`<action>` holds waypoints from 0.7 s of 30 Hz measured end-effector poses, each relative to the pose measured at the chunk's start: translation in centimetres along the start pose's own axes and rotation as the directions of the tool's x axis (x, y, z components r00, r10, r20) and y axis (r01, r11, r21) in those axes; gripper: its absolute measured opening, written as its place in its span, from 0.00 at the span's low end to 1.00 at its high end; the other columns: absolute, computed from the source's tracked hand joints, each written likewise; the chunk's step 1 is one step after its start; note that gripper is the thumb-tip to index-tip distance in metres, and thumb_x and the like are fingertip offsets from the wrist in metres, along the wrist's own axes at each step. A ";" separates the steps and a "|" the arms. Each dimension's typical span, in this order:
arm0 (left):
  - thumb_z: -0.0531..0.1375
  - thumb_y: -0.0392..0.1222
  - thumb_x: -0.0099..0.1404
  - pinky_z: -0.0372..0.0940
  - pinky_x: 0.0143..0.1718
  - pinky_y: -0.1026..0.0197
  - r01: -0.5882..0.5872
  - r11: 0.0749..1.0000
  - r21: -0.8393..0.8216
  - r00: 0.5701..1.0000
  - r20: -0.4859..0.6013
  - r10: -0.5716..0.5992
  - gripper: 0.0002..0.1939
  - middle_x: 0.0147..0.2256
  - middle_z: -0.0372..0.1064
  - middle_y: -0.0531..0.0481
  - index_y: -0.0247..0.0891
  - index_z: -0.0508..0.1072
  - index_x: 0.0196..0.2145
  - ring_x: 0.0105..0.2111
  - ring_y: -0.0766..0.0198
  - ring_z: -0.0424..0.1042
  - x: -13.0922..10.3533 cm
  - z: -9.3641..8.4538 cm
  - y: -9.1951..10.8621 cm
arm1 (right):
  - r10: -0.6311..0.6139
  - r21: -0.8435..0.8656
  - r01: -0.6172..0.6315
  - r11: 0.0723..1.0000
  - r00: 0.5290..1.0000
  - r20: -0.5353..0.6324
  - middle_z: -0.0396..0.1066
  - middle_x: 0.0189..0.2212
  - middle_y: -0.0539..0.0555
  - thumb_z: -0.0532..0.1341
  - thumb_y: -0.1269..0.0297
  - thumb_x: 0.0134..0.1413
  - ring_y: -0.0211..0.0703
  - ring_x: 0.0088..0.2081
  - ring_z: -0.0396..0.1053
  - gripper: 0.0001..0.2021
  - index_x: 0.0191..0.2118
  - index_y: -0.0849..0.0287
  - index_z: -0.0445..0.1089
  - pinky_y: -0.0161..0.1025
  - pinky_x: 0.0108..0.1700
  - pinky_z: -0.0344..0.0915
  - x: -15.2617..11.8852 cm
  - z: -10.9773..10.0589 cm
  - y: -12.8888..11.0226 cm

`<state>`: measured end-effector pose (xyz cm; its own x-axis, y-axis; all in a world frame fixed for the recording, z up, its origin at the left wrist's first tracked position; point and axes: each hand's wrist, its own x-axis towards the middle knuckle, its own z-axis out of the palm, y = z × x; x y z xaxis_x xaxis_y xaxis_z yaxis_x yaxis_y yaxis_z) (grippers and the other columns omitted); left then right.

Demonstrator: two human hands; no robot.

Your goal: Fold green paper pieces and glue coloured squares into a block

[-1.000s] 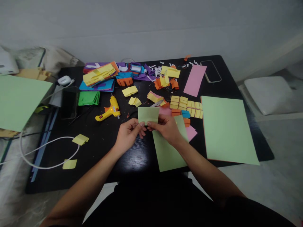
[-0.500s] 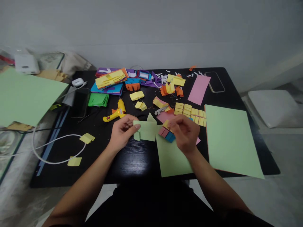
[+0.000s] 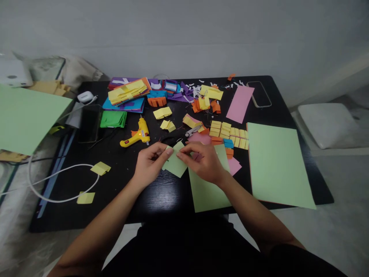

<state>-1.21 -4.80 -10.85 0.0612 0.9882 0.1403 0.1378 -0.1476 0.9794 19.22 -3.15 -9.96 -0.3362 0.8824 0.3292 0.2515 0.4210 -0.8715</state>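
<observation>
A small piece of folded light green paper (image 3: 177, 168) is held tilted above the black table, between my two hands. My left hand (image 3: 150, 161) pinches its left side between thumb and fingers. On its upper right edge, the thumb and fingertips of my right hand (image 3: 206, 161) are closed; part of the paper there is hidden. Under my right hand lies a larger light green sheet (image 3: 209, 198). Just beyond are pink paper, orange and blue folded pieces (image 3: 228, 143), rows of yellow folded pieces (image 3: 225, 130) and scissors (image 3: 193, 131).
A yellow glue gun (image 3: 140, 134) lies left of centre. Behind it are stacked yellow strips (image 3: 128, 92), green folded paper (image 3: 113, 119) and white scraps. A large green sheet (image 3: 279, 165) covers the right side. A white cable (image 3: 65, 201) loops at left, near yellow slips (image 3: 100, 168).
My right hand has moved left from the pink and blue folded pieces to the green paper. The paper has turned from level to tilted. The camera view has shifted slightly.
</observation>
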 end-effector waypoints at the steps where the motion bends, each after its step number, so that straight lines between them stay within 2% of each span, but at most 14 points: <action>1: 0.68 0.51 0.70 0.59 0.21 0.69 0.004 1.000 0.004 1.000 -0.013 -0.004 0.16 0.21 0.68 0.55 0.37 0.79 0.31 0.20 0.71 0.63 -0.1 0.1 0.0 | 0.008 0.008 -0.008 1.000 1.000 -0.004 0.79 0.29 0.50 0.68 0.63 0.65 0.42 0.33 0.76 0.08 0.33 0.56 0.78 0.43 0.42 0.72 -0.1 0.1 0.1; 8: 0.68 0.54 0.70 0.56 0.20 0.68 0.048 0.998 -0.037 0.997 -0.054 -0.050 0.18 0.20 0.66 0.55 0.38 0.75 0.30 0.19 0.71 0.61 -0.4 0.7 0.2 | 0.034 0.062 -0.032 0.998 0.999 -0.028 0.80 0.29 0.49 0.68 0.61 0.66 0.44 0.34 0.77 0.08 0.33 0.52 0.78 0.52 0.61 0.72 -0.3 0.7 0.5; 21: 0.68 0.57 0.70 0.56 0.21 0.66 0.077 0.993 -0.092 0.995 -0.062 -0.083 0.21 0.22 0.64 0.56 0.39 0.70 0.29 0.21 0.70 0.61 -0.7 1.1 0.0 | 0.038 0.062 -0.036 0.997 0.999 -0.031 0.81 0.29 0.49 0.68 0.60 0.65 0.46 0.36 0.80 0.08 0.33 0.52 0.79 0.54 0.63 0.73 -0.4 0.9 0.3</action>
<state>-0.15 -5.55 -11.09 -0.0120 0.9977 0.0670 0.0505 -0.0663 0.9965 18.64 -3.58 -10.63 -0.2983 0.9037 0.3072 0.2063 0.3753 -0.9037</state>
